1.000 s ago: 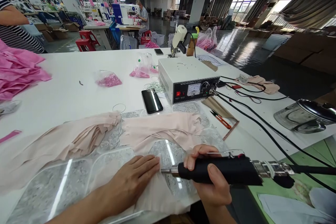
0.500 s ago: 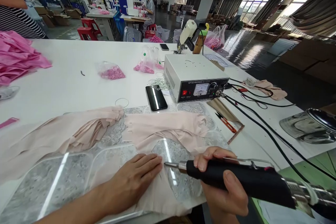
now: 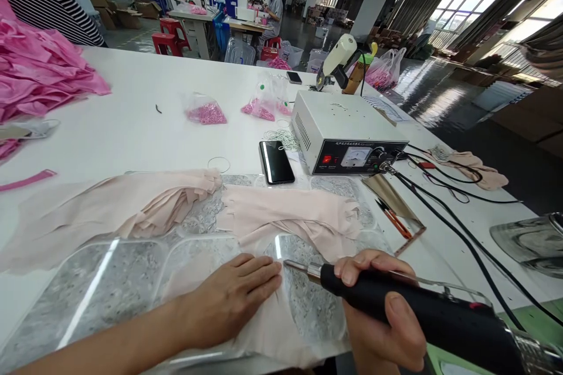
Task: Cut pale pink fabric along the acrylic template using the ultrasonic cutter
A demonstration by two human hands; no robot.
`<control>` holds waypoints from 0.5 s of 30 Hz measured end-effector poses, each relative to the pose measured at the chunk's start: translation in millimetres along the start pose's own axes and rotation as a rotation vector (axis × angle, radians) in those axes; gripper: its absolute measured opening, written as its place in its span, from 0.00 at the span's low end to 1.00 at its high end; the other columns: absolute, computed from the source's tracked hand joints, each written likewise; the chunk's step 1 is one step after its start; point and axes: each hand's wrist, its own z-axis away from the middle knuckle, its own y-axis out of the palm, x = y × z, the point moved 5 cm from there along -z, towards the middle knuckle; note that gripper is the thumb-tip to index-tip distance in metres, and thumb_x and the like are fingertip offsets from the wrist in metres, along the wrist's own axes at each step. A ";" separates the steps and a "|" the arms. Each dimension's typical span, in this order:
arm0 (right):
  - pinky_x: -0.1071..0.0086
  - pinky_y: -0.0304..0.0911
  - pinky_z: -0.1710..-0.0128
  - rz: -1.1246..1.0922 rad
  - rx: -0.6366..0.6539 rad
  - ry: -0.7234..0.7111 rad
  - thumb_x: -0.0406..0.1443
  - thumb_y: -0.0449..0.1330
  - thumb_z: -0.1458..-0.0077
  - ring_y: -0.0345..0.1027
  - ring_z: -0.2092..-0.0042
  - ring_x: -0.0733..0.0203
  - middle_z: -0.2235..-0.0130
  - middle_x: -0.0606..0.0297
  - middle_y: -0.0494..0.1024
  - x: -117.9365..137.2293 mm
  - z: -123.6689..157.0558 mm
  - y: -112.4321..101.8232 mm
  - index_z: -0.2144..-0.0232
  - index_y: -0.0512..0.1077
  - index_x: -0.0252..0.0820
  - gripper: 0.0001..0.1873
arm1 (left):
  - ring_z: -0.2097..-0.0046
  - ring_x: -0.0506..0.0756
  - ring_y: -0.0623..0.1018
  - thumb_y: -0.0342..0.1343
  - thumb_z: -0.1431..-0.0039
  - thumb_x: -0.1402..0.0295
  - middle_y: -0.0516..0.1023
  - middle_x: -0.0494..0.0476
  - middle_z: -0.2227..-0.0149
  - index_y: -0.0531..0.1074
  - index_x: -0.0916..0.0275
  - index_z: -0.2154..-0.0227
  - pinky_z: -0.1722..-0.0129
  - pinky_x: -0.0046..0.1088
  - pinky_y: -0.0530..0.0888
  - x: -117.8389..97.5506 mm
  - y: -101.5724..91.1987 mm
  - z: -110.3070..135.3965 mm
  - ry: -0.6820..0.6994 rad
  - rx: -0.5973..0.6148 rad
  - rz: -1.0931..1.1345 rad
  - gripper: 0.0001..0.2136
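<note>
- Fabric point(image 3: 268, 328) at lower centre lies pinned under the flat, open left hand point(image 3: 229, 299), likely for steadiness.
- Right hand point(image 3: 378, 319) grips the black handpiece point(image 3: 422, 316), tip beside the fingertips.

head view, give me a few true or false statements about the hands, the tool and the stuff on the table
1. The left hand lies flat on pale pink fabric. True.
2. The right hand holds scissors. False: it grips a black handheld tool with a metal tip.
3. The tool's tip points away from the left hand. False: it points at the left fingers.
4. A dark phone lies beside the white control box. True.
5. Black cables run from the box's front across the table. True.
6. The small bags hold blue beads. False: their contents are pink.
</note>
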 end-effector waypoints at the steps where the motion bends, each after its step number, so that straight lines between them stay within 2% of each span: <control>1: 0.61 0.69 0.73 0.008 -0.003 -0.002 0.42 0.58 0.45 0.66 0.75 0.63 0.68 0.67 0.69 0.3 -0.1 0.4 0.63 0.73 0.45 0.09 | 0.40 0.60 0.74 0.45 0.32 0.80 0.76 0.67 0.43 0.64 0.67 0.38 0.44 0.37 0.73 -0.1 0.0 -0.3 -0.005 0.001 0.001 0.21; 8: 0.61 0.69 0.72 0.003 0.020 -0.015 0.40 0.57 0.45 0.66 0.74 0.64 0.68 0.67 0.70 1.8 -1.5 6.9 0.63 0.73 0.45 0.09 | 0.42 0.60 0.75 0.46 0.32 0.78 0.77 0.66 0.43 0.67 0.67 0.40 0.45 0.36 0.72 -0.7 0.6 -1.2 -0.011 -0.010 -0.014 0.20; 15: 0.60 0.70 0.69 0.054 0.045 -0.028 0.39 0.57 0.44 0.67 0.72 0.62 0.67 0.66 0.72 1.1 2.0 3.1 0.64 0.72 0.45 0.06 | 0.43 0.59 0.76 0.44 0.30 0.78 0.77 0.64 0.43 0.70 0.69 0.43 0.47 0.35 0.71 -1.9 0.3 -1.7 -0.001 -0.022 -0.041 0.17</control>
